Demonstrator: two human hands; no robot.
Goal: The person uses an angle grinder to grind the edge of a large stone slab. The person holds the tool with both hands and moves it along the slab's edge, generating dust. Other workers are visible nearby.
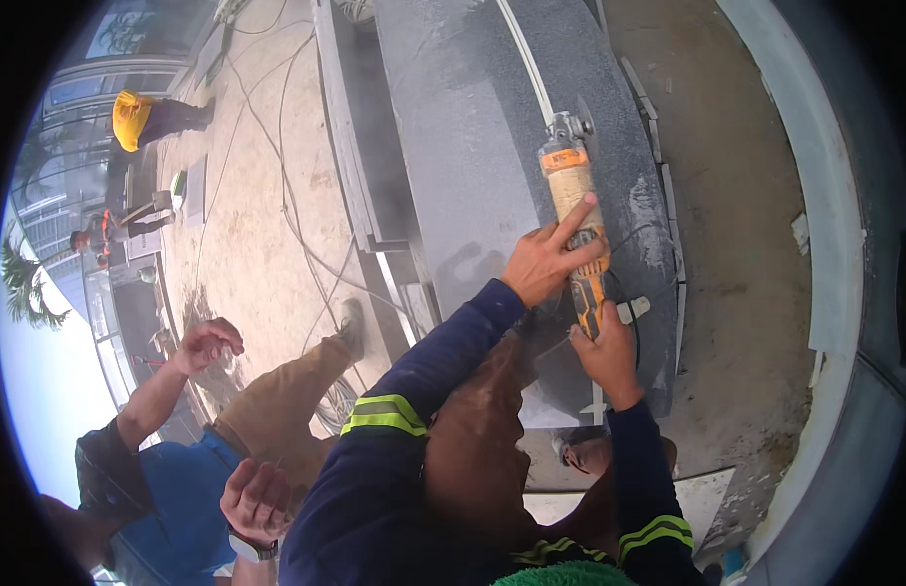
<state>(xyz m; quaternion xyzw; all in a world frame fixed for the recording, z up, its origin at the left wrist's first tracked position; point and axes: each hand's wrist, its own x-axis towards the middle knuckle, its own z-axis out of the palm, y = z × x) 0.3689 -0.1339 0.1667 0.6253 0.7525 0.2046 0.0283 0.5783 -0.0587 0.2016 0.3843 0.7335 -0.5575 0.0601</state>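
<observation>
Outdoors in bright light, on a pale, dusty floor (pixel 252 127) strewn with loose cables (pixel 289 186). Toward the far left, a person in a yellow top (pixel 132 119) and another person (pixel 103 234) beside a long-handled tool (pixel 148 208). Along the right side, brown ground (pixel 731 244) and a curved pale wall (pixel 832 273). In the middle, as the surface (pixel 463 166), a broad grey slab, lighter on the left, darker toward the right edge.

Over that surface, nearer its right edge than its left, an orange-and-black angle grinder (pixel 572 186), head toward the far edge, rear toward the near edge. Left grip (pixel 546 262) clasped over the middle of the grinder from its left side, index finger stretched forward along the casing. Right grip (pixel 609 361) wrapped around the rear handle, closer to the near edge. Head and disc (pixel 586 117) forward of both grips; impossible to tell whether in contact with the surface. From the head up to the far edge, narrow pale lines (pixel 526 54). Just beside the right grip, near the right edge, a small white fitting (pixel 634 309).

Beyond the left edge, a co-worker in a blue shirt (pixel 184 488), 2 bare hands raised, well apart from the grinder, and 1 wristwatch (pixel 252 549).
</observation>
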